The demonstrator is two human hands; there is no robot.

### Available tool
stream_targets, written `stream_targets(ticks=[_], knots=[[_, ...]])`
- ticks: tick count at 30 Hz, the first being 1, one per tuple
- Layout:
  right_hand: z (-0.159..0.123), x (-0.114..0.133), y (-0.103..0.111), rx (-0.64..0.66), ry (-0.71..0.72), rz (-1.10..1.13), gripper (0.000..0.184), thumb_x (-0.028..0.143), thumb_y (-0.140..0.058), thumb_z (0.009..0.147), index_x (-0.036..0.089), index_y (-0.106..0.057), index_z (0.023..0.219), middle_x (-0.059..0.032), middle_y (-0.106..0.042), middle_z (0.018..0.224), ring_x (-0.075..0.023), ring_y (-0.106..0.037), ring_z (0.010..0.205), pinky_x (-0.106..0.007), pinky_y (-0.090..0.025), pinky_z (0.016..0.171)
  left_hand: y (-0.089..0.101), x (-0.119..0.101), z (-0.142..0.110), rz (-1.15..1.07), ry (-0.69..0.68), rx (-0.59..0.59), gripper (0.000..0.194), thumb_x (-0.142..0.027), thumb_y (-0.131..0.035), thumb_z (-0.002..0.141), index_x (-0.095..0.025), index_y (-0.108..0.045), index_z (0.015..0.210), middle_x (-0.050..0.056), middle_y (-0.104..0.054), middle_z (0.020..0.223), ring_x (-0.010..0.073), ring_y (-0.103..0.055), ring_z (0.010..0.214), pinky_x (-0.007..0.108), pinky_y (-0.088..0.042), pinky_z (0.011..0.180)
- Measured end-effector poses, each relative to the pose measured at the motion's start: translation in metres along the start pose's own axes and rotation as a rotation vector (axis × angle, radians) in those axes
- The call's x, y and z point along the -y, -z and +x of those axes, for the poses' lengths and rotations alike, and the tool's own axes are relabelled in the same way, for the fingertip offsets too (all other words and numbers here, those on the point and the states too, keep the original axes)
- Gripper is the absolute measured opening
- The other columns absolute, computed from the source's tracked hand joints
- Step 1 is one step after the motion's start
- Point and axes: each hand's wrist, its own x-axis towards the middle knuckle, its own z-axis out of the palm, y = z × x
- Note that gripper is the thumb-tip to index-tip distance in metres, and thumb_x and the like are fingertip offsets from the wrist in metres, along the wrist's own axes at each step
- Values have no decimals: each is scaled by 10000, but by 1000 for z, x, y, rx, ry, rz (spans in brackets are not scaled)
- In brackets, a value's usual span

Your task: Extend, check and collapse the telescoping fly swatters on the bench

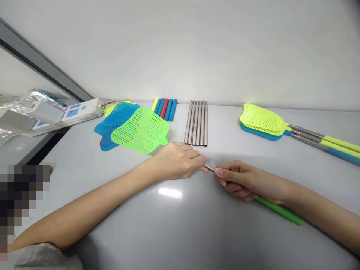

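Observation:
My left hand (181, 161) is closed around the neck of a light green fly swatter head (142, 131), whose mesh spreads out past the wrist. In my right hand (239, 180) is a metal rod (209, 168), gripped between thumb and fingers. A darker green handle (279, 210) comes out below the right palm, in line with the rod. The rod's tip runs into the left fingers, which hide whether it meets the swatter's neck. Just beyond my left hand, several metal rods (196, 123) lie side by side.
Blue swatter heads (122, 114) are stacked at the left, partly under the green one. Blue, red and yellow handle sleeves (165, 108) lie by the wall. Assembled fly swatters (264, 120) rest at the right. A white power strip (75, 112) stands far left.

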Motion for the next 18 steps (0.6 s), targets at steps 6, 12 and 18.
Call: stream_targets(ticks=[6,12,18], knots=[[1,1,0,24,15,2,323,434,-462,810,174,-364,647,78,-247,528,-32,-158,413,-150,-113,339,2,3,-1,17,-22,-8,307,-356,-383,858,-176,-461,622,-57,-496,510,93,-478,465,232,-329,456],[1,0,1,35,34,6,296,402,-450,824,175,-368,653,77,-245,532,-34,-156,417,-151,-110,338,1,6,-2,17,-27,-17,330,-375,-372,860,-177,-453,609,-58,-487,507,91,-463,455,234,-331,450],[0,1,1,41,16,27,264,349,-437,840,168,-384,654,74,-244,530,-35,-164,415,-152,-115,339,-5,4,-4,-46,6,5,335,-378,-370,861,-176,-452,607,-53,-484,511,96,-462,464,235,-340,460]])
